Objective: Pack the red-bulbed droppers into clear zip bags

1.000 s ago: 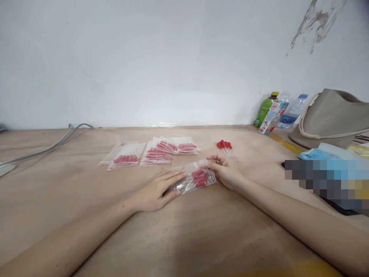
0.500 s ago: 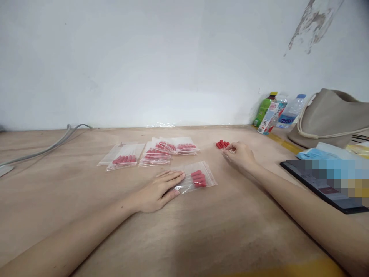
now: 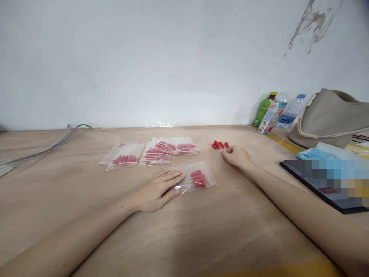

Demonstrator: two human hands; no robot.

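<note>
Under left hand (image 3: 161,190) and right hand (image 3: 236,156), wooden tabletop (image 3: 129,242). Well right of right hand, beige bag (image 3: 331,117). Beyond left hand, filled packets (image 3: 157,154). Hands apart: left flat on clear packet (image 3: 197,177), fingers outstretched; right at loose red-tipped sticks (image 3: 220,145), touching stems, cannot tell if clamped.

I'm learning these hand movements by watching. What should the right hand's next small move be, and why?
Probably to draw the loose droppers into a tighter bundle: the right hand is at their stems, and their red ends are fanned out. The left hand lies flat on the bag.
</note>
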